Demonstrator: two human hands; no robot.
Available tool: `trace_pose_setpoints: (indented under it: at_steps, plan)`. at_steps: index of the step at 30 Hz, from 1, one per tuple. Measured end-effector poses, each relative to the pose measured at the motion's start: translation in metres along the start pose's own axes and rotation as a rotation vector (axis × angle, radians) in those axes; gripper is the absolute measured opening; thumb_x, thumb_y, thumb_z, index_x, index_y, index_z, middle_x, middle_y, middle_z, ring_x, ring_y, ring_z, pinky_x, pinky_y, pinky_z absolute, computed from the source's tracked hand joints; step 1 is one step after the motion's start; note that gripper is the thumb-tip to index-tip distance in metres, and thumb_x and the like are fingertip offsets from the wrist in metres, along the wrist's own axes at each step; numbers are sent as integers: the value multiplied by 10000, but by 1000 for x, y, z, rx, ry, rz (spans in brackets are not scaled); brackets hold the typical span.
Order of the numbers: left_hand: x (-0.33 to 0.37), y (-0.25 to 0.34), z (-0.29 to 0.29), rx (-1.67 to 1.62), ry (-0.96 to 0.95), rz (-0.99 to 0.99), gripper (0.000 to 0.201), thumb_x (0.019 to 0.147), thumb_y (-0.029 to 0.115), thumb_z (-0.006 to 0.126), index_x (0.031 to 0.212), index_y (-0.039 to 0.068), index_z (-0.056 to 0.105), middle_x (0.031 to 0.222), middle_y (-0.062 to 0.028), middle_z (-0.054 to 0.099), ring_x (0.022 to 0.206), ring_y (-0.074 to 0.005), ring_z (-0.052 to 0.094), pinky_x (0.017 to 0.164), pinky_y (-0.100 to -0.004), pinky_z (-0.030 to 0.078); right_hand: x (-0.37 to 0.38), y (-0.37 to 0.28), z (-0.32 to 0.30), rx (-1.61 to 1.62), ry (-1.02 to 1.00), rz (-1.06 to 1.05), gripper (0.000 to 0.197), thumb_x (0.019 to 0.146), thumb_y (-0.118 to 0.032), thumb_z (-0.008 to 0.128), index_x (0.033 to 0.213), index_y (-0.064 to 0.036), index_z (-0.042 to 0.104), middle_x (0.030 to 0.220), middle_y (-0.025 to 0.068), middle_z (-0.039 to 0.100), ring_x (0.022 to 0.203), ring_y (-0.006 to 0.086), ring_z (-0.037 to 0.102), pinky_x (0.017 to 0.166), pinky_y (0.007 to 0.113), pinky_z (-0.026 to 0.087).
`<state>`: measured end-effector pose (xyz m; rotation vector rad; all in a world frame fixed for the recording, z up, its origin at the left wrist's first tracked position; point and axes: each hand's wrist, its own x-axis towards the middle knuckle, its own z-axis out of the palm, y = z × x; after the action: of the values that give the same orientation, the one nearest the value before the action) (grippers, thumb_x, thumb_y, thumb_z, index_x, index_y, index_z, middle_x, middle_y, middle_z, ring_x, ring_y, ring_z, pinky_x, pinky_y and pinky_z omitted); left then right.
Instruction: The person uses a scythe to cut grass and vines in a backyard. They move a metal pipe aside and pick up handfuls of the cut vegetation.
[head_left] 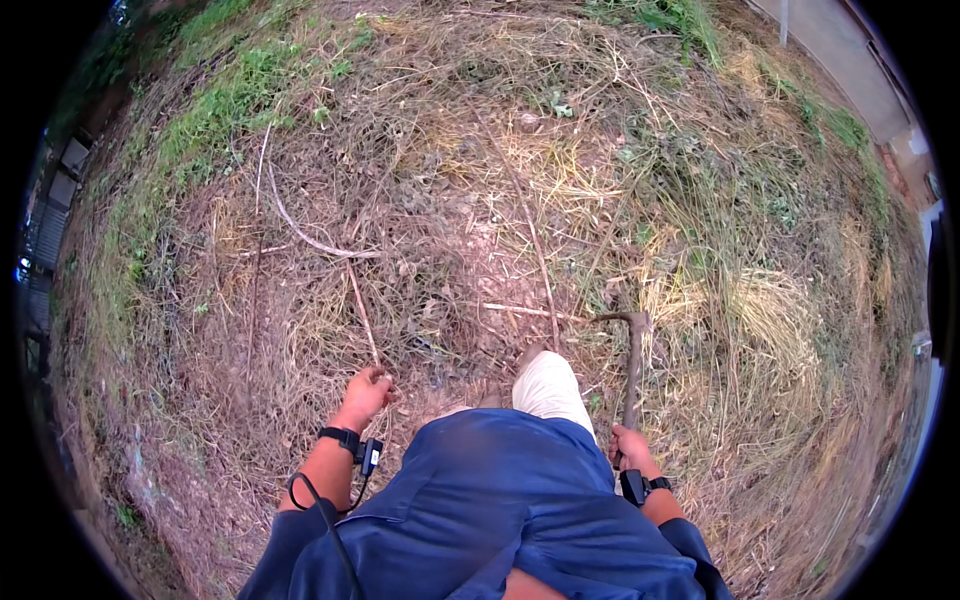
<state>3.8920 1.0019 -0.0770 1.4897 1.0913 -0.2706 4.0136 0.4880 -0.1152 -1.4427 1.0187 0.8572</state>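
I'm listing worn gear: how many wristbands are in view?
2: one black wristband just behind the left hand, another black wristband just behind the right hand.

A grey wall (850, 65) stands at upper right, and perhaps corrugated sheeting (50, 235) at far left.

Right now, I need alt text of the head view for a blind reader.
A person's right hand grips a hooked tool; the left hand, loosely curled, appears near a thin stick. Dry grass covers much of the ground.

The right grip (630, 446) partly hides a brown, wooden-handled hooked tool (634, 365); the loose navy-blue cloth shirt (480, 490) runs off the bottom edge.
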Motion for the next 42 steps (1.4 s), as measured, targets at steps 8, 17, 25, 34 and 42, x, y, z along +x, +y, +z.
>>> trace_pose_setpoints:
  at_steps: [8,17,25,34,42]
  plan:
    - [41,52,38,-119,48,-165,471,899,125,561,1294,-90,424,896,-145,667,680,-169,649,596,-268,521,96,-159,65,-318,-110,-73,258,906,-206,592,712,-81,477,524,34,460,408,170,428,398,329,366]
    - [116,211,73,-91,157,-91,443,902,171,582,1265,-64,485,959,-158,671,746,-173,664,640,-277,527,133,-362,139,-893,-86,-488,280,862,-253,638,910,14,570,674,106,591,551,223,575,512,371,453]
    - [202,390,129,1,-180,55,455,963,232,536,1320,-34,440,1108,-161,633,932,-202,651,813,-307,528,62,-537,272,-1335,-318,-879,411,849,-346,605,1081,-7,603,948,246,646,916,421,615,812,474,489]
    - [318,523,114,-509,-547,211,511,932,375,590,1276,9,497,1197,-135,591,1099,-233,584,958,-363,471,9,-640,471,-1456,-707,-1264,322,859,-352,621,1003,-65,609,852,161,643,785,360,627,720,439,498]
    - [365,581,46,-1106,-226,268,258,902,175,618,1110,34,562,1091,-112,625,1066,-240,594,965,-401,458,-9,-744,586,-1492,-1029,-1274,504,832,-428,661,1181,-77,566,955,147,660,865,313,652,740,397,520]
